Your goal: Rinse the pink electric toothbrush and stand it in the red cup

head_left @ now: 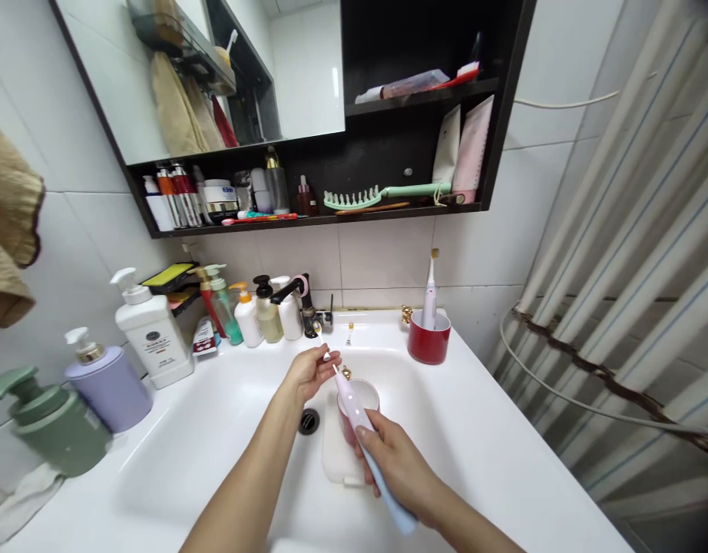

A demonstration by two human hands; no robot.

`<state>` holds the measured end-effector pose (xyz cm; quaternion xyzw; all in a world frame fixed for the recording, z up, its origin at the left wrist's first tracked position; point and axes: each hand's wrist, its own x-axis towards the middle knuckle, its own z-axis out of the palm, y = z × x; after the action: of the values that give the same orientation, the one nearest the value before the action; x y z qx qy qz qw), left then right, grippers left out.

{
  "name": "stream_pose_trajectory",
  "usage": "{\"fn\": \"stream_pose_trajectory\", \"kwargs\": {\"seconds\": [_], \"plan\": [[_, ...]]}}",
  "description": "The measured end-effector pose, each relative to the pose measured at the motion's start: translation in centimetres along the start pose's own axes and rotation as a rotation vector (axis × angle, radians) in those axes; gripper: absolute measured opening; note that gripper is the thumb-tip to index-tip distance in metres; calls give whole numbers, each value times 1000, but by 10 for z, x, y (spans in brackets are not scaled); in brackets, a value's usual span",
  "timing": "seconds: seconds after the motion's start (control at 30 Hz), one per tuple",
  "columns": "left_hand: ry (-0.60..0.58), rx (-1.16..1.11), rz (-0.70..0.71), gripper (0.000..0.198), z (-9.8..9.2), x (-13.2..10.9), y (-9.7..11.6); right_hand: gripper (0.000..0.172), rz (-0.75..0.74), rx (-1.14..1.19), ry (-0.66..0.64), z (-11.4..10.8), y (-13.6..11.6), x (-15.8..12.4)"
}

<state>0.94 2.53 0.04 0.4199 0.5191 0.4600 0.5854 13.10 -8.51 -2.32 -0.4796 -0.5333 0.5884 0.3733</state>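
My right hand (392, 461) is wrapped round an electric toothbrush handle (349, 401), pink at the top and pale blue at the bottom, its bare metal shaft pointing up and left. Just beyond that tip, my left hand (312, 370) pinches a small white toothbrush head (322, 340) with its bristle end up. The head and shaft appear apart. Below the handle, in the sink, stands a pink cup (370, 393), partly hidden by my right hand. A whitish flat case (334, 453) lies under it. Another small brush head (350, 333) rests on the sink's back ledge.
A red cup (428, 342) holding another electric toothbrush (429, 299) stands at the sink's back right. Behind my hands is a black faucet (309, 303). Pump bottles (158, 338) line the left side. A dark shelf (308, 219) overhangs the back.
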Motion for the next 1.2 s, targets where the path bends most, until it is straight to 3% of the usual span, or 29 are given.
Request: {"fn": "stream_pose_trajectory", "kwargs": {"seconds": [0.1, 0.33, 0.83, 1.2], "plan": [[-77, -370, -57, 8, 0, -24, -4, 22, -4, 19, -38, 8, 5, -2], [-9, -567, -26, 8, 0, -35, -12, 21, -47, 16, -51, 17, 13, 0], [-63, -444, 43, 8, 7, -32, -26, 23, 42, 111, -20, 16, 9, 0], [-96, -452, 44, 7, 17, -37, -28, 19, 27, 126, 55, 15, 9, 0]]}}
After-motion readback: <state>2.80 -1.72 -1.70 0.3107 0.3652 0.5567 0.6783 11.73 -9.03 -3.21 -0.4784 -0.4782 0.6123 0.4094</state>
